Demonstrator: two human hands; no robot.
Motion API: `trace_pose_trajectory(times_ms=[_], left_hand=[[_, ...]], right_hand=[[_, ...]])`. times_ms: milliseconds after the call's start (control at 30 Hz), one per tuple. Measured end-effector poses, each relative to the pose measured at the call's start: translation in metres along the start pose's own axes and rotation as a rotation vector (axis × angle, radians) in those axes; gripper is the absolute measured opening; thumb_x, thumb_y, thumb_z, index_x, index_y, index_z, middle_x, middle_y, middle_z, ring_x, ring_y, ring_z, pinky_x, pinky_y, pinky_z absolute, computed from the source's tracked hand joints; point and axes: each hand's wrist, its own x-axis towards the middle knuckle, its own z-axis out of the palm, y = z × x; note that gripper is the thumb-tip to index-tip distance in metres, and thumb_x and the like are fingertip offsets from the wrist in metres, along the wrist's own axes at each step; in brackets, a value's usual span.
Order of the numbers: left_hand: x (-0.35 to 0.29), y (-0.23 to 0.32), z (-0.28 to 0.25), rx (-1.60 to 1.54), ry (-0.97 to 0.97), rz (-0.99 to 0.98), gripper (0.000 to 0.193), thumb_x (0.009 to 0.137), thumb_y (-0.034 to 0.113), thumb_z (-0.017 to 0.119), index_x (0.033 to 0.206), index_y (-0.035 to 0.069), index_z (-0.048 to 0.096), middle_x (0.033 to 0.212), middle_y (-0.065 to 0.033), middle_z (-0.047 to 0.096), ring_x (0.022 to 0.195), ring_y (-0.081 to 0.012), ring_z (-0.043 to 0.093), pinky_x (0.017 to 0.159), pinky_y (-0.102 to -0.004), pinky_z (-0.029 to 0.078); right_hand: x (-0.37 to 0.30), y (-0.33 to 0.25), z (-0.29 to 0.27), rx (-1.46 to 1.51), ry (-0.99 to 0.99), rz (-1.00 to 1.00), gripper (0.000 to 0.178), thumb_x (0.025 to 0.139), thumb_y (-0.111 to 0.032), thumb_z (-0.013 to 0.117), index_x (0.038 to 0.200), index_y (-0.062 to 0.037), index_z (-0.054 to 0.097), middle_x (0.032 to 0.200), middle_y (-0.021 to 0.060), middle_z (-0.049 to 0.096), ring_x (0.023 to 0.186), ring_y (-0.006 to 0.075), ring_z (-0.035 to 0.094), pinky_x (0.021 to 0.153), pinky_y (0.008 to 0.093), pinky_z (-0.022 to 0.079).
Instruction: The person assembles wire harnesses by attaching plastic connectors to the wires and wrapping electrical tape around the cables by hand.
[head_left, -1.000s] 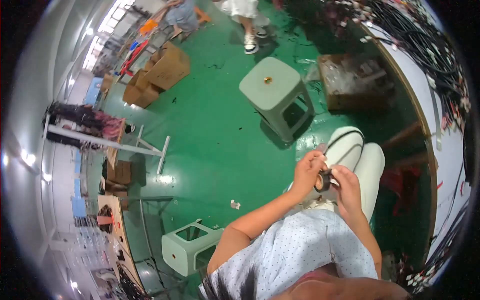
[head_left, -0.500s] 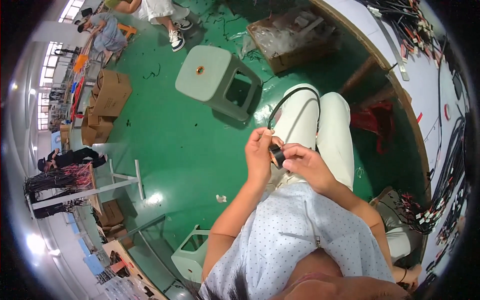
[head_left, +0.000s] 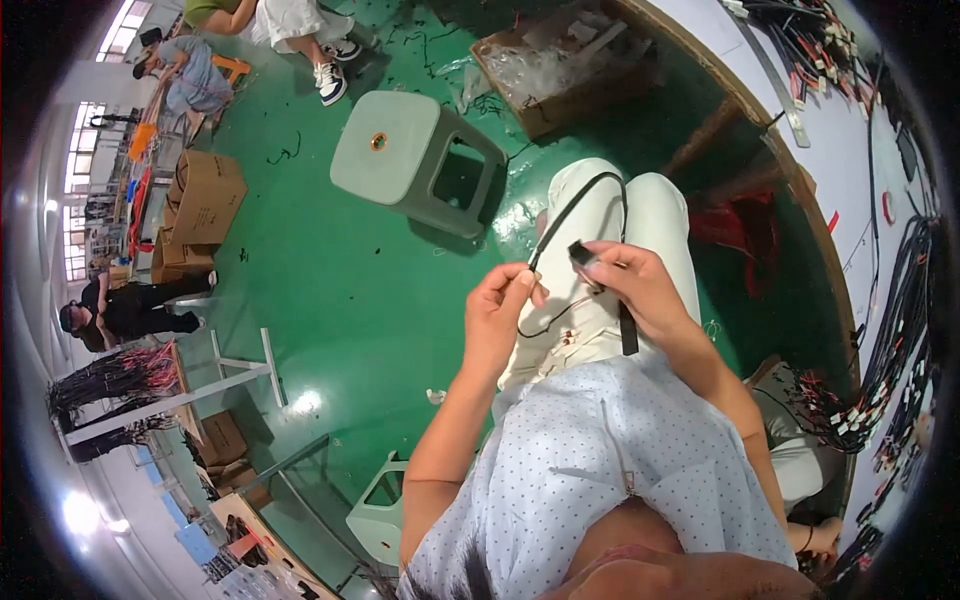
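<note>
A black cable (head_left: 580, 197) arches over my white-trousered lap, and one end runs into my left hand (head_left: 500, 310). The left thumb and fingers pinch it near its tip. Beside it, my right hand (head_left: 640, 285) grips a small roll of black tape (head_left: 580, 254), partly covered by the fingers and slightly blurred. Below the hands a thin dark strand (head_left: 545, 329) curves between them; whether it is wire or tape I cannot tell. The cable's other end hangs down beside my right thigh.
A grey-green stool (head_left: 385, 150) stands ahead on the green floor, near a carton of clear plastic (head_left: 560, 75). To the right, a curved-looking white table (head_left: 840, 200) carries cable bundles (head_left: 895, 330). A red stool (head_left: 740, 230) sits underneath. Other people sit nearby.
My hands have moved apart. The right hand has drawn the tape roll away from the cable end, up and to the right, while the left keeps its pinch on the cable.
</note>
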Motion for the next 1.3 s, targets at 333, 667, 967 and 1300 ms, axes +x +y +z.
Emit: trace_pose_trajectory(times_ms=[333, 667, 967, 1300], left_hand=[[-0.01, 0.019, -0.008, -0.008, -0.167, -0.185, 0.015, 0.093, 0.013, 0.054, 0.085, 0.001, 0.061, 0.071, -0.0039, 0.061, 0.063, -0.0076, 0.049, 0.066, -0.0237, 0.041], [-0.005, 0.015, -0.007, -0.068, -0.199, -0.257, 0.016, 0.092, 0.014, 0.055, 0.085, 0.001, 0.06, 0.068, -0.003, 0.058, 0.063, -0.0083, 0.05, 0.065, -0.0235, 0.041], [-0.002, 0.018, -0.009, -0.123, -0.283, -0.362, 0.015, 0.091, 0.015, 0.057, 0.085, 0.002, 0.058, 0.061, -0.0006, 0.051, 0.064, -0.0121, 0.055, 0.064, -0.0246, 0.042], [0.001, 0.022, -0.009, -0.222, -0.384, -0.449, 0.015, 0.091, 0.019, 0.057, 0.083, 0.005, 0.057, 0.058, 0.0012, 0.048, 0.063, -0.0116, 0.055, 0.06, -0.0227, 0.041]], right_hand=[[0.027, 0.008, 0.021, 0.194, -0.356, 0.118, 0.064, 0.074, -0.004, 0.075, 0.13, -0.0003, 0.045, 0.124, 0.0124, 0.056, 0.114, 0.0169, 0.054, 0.101, 0.0314, 0.041], [0.025, 0.0, 0.015, 0.147, -0.419, 0.083, 0.074, 0.071, -0.006, 0.078, 0.134, 0.0006, 0.041, 0.128, 0.0129, 0.053, 0.117, 0.0184, 0.052, 0.104, 0.0323, 0.039], [0.028, 0.001, 0.008, 0.138, -0.518, 0.058, 0.066, 0.07, -0.006, 0.079, 0.129, 0.0012, 0.049, 0.125, 0.0117, 0.056, 0.114, 0.018, 0.054, 0.101, 0.0333, 0.041], [0.039, 0.003, 0.005, 0.104, -0.722, -0.088, 0.044, 0.069, -0.005, 0.077, 0.11, -0.0019, 0.062, 0.121, 0.011, 0.051, 0.114, 0.0213, 0.05, 0.101, 0.0355, 0.036]])
